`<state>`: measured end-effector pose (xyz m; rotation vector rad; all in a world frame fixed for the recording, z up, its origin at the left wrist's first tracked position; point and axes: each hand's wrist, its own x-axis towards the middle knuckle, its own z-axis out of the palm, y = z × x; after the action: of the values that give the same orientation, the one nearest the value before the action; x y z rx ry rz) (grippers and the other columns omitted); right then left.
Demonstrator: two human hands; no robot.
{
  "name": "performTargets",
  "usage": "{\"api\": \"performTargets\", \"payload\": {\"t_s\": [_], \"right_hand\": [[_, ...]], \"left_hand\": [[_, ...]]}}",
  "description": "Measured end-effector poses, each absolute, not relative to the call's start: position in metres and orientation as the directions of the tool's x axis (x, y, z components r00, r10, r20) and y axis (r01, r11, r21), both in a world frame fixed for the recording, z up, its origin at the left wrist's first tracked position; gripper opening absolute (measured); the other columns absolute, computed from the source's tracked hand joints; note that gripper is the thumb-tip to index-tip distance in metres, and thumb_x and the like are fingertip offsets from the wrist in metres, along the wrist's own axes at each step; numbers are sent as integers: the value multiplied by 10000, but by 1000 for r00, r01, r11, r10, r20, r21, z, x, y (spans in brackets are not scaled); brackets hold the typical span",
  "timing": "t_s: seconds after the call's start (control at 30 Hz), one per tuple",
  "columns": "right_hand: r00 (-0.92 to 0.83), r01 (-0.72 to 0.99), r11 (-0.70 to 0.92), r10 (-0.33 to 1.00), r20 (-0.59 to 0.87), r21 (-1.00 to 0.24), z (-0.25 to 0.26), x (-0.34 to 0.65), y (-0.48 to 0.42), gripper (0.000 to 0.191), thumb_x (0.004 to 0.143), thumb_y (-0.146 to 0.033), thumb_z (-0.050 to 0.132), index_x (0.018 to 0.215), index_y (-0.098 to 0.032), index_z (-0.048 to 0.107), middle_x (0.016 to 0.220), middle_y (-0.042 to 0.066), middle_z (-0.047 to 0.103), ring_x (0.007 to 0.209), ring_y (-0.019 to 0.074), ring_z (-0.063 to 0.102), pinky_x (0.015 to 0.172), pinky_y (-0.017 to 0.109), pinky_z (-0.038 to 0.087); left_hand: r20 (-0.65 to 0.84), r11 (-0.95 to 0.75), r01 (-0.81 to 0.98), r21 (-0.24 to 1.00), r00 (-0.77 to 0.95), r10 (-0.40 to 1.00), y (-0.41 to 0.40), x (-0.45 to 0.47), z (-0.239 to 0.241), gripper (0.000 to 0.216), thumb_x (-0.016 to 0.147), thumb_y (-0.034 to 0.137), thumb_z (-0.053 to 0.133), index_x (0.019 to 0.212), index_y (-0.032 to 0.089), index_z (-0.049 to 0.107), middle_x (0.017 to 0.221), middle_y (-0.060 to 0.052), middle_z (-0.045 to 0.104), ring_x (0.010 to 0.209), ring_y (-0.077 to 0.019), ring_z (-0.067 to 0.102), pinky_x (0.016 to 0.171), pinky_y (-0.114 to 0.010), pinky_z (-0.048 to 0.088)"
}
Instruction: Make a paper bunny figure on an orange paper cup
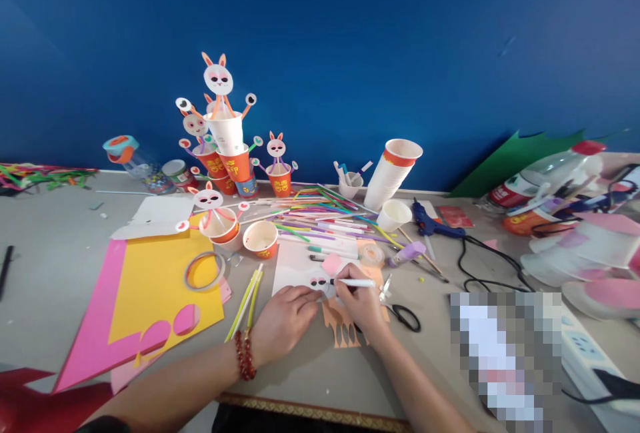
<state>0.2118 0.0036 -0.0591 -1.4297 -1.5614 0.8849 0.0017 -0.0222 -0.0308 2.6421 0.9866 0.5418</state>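
Note:
In my right hand (357, 296) is a white marker (357, 282), its tip down at the white paper (290, 266). Two small black ovals (318, 282) show on the white beside the tip. My left hand (290, 318) lies palm down with fingers stretched out, its fingertips on the paper's lower part. Under and beside my right hand lies cut peach paper (340, 326) with leaf-shaped holes. A pink paper piece (331, 263) is just above the marker. Black-handled scissors (406, 318) lie to the right, partly hidden. A roll of clear tape (372, 254) rests behind my right hand.
Rabbit figures in paper cups (233, 168) stand at the back left. Coloured sticks (320, 213) lie across the middle. A tall cup stack (393, 173), a blue glue gun (433, 223) with its cord, and a power strip (583, 346) are right. Yellow card (165, 273) lies left.

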Motion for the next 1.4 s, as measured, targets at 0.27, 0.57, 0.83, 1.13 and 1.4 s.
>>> {"api": "performTargets", "payload": {"t_s": [0.27, 0.57, 0.83, 1.13, 1.4], "right_hand": [[-6, 385, 93, 995, 98, -918, -58, 211, 3, 98, 806, -203, 538, 710, -216, 525, 595, -46, 520, 535, 126, 456, 528, 239, 341], [71, 247, 64, 994, 84, -967, -51, 209, 2, 88, 770, -187, 564, 690, -210, 537, 556, -46, 516, 511, 125, 457, 503, 236, 345], [183, -6, 56, 982, 54, -998, -36, 211, 3, 98, 815, -271, 573, 749, -216, 525, 548, -46, 549, 436, 95, 400, 426, 212, 300], [84, -108, 58, 995, 49, -992, -5, 219, -15, 112, 841, -266, 616, 774, -207, 549, 574, -36, 569, 467, 87, 429, 429, 192, 303], [-27, -74, 76, 997, 79, -994, 8, 206, -44, 116, 847, -260, 597, 755, -201, 559, 572, -35, 549, 485, 105, 485, 463, 209, 380]], "left_hand": [[243, -732, 571, 371, 702, 670, -22, 2, -32, 215, 952, 141, 454, 1103, 171, 604, 1280, -67, 659, 1170, -215, 576, 949, -387, 497], [225, -718, 574, 395, 697, 681, -22, 1, -34, 218, 958, 147, 459, 1126, 174, 595, 1309, -48, 644, 1179, -224, 567, 960, -396, 487], [272, -726, 541, 425, 688, 672, -22, 1, -32, 201, 958, 149, 465, 1119, 170, 584, 1281, -54, 661, 1156, -228, 588, 953, -399, 491], [276, -599, 465, 652, 590, 759, -22, -4, -25, 216, 967, 193, 472, 1137, 180, 605, 1105, -80, 693, 1091, -213, 592, 940, -362, 485], [-47, -87, 240, 967, 502, 863, -15, -5, -4, 175, 929, 291, 573, 1022, 172, 662, 973, -59, 722, 914, -178, 667, 821, -285, 504]]}}
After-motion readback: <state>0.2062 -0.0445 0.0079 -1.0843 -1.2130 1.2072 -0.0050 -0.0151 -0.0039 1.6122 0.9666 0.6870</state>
